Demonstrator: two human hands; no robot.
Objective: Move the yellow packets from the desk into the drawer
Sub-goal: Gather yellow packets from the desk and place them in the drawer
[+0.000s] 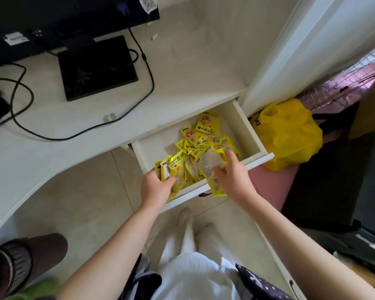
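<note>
The white drawer (250, 132) stands pulled out from under the white desk (78, 122). Several yellow packets (200, 135) lie piled inside it, printed with a cartoon face. My left hand (155, 187) is over the drawer's front left corner, closed on a bunch of yellow packets (173, 167). My right hand (230, 172) is over the front edge, gripping other yellow packets (208, 167), one of them hanging over the drawer front. No packets show on the desk top.
On the desk stand a black monitor (69, 16) with its square base (97, 68) and a looping black cable (147, 68). A yellow plastic bag (288, 135) sits right of the drawer. A stool (46, 250) is at lower left, tiled floor below.
</note>
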